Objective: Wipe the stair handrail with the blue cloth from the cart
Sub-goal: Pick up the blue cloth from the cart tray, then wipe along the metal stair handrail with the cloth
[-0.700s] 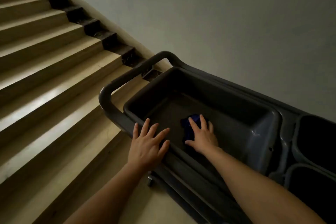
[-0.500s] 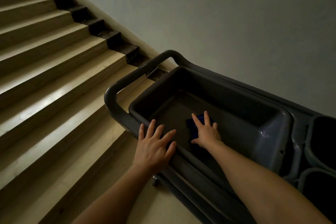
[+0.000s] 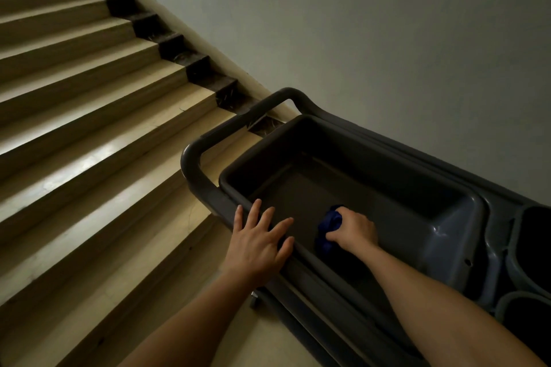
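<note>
Bunching darkly, blue cloth [image 3: 329, 228] sits grasped in right fingers [image 3: 348, 214]; left fingers [image 3: 255, 213] rest splayed on cart [image 3: 453, 232].

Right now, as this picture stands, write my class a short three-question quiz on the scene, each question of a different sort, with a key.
1. True or false: the left hand rests with fingers spread on the edge of the cart.
2. The right hand is: A open above the cloth; B gripping the blue cloth; C flat on a stair.
3. Fill in: the cloth is inside the cart's large grey ____.
Key: 1 true; 2 B; 3 tub.
</note>
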